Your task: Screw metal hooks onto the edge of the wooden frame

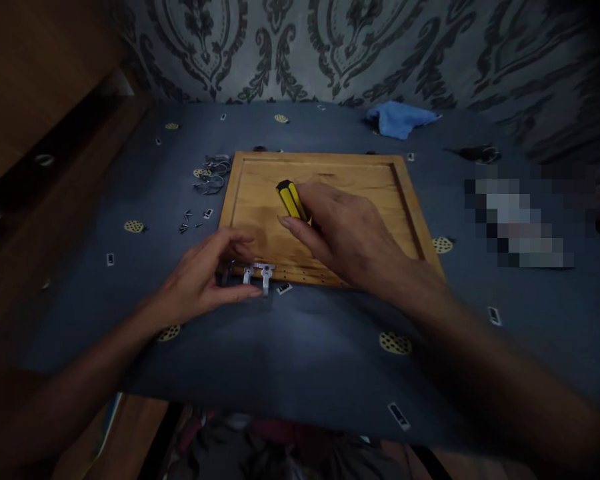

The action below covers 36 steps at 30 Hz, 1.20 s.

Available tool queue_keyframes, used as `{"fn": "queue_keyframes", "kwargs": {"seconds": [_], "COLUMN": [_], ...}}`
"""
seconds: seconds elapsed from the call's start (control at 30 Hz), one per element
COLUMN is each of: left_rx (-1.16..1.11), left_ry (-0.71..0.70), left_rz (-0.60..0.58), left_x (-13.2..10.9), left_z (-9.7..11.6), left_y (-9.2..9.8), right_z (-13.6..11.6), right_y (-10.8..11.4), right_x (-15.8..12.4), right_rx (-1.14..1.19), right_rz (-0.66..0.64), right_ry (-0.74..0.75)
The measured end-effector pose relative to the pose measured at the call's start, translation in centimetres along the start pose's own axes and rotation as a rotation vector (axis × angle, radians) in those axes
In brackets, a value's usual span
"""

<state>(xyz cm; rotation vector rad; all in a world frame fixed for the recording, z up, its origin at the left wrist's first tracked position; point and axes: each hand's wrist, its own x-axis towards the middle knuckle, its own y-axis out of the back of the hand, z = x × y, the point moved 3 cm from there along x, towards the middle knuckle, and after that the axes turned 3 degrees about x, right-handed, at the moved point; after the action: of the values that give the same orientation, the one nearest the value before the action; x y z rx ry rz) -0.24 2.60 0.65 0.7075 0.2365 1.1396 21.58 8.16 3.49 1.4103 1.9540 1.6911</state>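
A framed wooden board (310,180) lies flat on the cloth-covered table, with a row of small dark holes along its near edge. At that edge's left end sits a silver metal hook piece (266,272) with prongs hanging over the side. My left hand (200,273) is curled around this piece, thumb along the prongs and fingers above the board. In my closed right hand (350,230) is a yellow-and-black screwdriver handle (293,201), tilted over the board. The tool's lower end is hidden by my hand.
Left of the board lie several metal hooks (213,175) and several small screws (185,223). Toward the back is a crumpled blue cloth (400,120). A dark object (480,153) and a blurred-out item (517,220) are on the right. Wooden furniture (40,160) borders the left side.
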Motion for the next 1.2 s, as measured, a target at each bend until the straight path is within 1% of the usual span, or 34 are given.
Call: {"fn": "queue_keyframes", "kwargs": {"seconds": [0.13, 0.23, 0.33, 0.43, 0.5, 0.57, 0.7, 0.73, 0.8, 0.9, 1.03, 1.2], "left_rx": [-0.006, -0.003, -0.020, -0.042, -0.054, -0.060, -0.078, -0.088, -0.113, -0.134, -0.111, -0.063], "left_ry": [0.003, 0.051, 0.081, 0.087, 0.091, 0.099, 0.100, 0.099, 0.110, 0.140, 0.143, 0.174], "left_rz": [0.148, 0.236, 0.276, 0.288, 0.297, 0.310, 0.363, 0.376, 0.389, 0.411, 0.429, 0.422], "left_x": [0.1, 0.2, 0.3, 0.3, 0.3, 0.3, 0.2, 0.2, 0.3, 0.6, 1.0, 1.1], "left_z": [0.5, 0.5, 0.3, 0.3, 0.2, -0.1, -0.8, -0.9, -1.1, -1.3, -1.4, -1.7], "left_y": [0.8, 1.2, 1.5, 1.7, 1.8, 1.9, 2.1, 2.2, 2.3, 2.5, 2.9, 3.0], "right_z": [-0.1, 0.1, 0.4, 0.8, 0.9, 0.6, -0.7, -1.0, -1.6, -1.8, -1.9, -2.2], "right_y": [-0.7, -1.9, -3.1, -3.4, -3.4, -3.1, -2.1, -2.0, -2.2, -2.7, -3.2, -3.3], "right_x": [-0.2, -0.6, -0.9, -1.0, -1.3, -1.9, -4.2, -4.9, -6.1, -7.2, -7.3, -7.0], "right_rx": [-0.023, -0.021, -0.024, -0.034, -0.024, 0.000, 0.103, 0.130, 0.170, 0.197, 0.207, 0.196], "right_rz": [-0.014, -0.080, -0.185, -0.215, -0.197, -0.135, 0.127, 0.154, 0.153, 0.154, 0.098, 0.002], "right_ry": [-0.033, -0.037, -0.041, -0.051, -0.044, -0.005, 0.144, 0.163, 0.175, 0.146, 0.129, 0.154]}}
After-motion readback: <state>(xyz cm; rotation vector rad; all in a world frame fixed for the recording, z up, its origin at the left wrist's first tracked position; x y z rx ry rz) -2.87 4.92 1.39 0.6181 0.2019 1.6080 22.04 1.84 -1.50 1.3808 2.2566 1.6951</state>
